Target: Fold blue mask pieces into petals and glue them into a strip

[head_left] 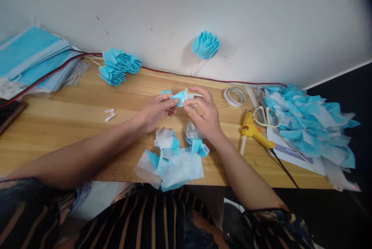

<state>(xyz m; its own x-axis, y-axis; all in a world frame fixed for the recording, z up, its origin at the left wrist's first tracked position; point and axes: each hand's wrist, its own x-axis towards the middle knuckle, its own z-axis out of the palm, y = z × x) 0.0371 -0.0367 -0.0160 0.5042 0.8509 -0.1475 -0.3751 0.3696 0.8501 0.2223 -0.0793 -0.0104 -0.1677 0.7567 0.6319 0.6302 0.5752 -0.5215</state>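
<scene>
My left hand pinches one end of a small rolled blue-and-white fabric petal between thumb and fingers. At its white, gathered end, my right hand closes its fingers on the same petal. A narrow white strip shows between the right fingers; whether it is tape or a stick I cannot tell. Just behind the left fingertips, a bit of blue fabric is visible. Loose blue and white fabric pieces lie on the table below both hands, some curled, some flat.
Right of my hands are a tape roll, a yellow glue gun, scissors and a heap of blue fabric pieces. Blue fabric flowers lie at the back; another flower leans on the wall. Masks are stacked left.
</scene>
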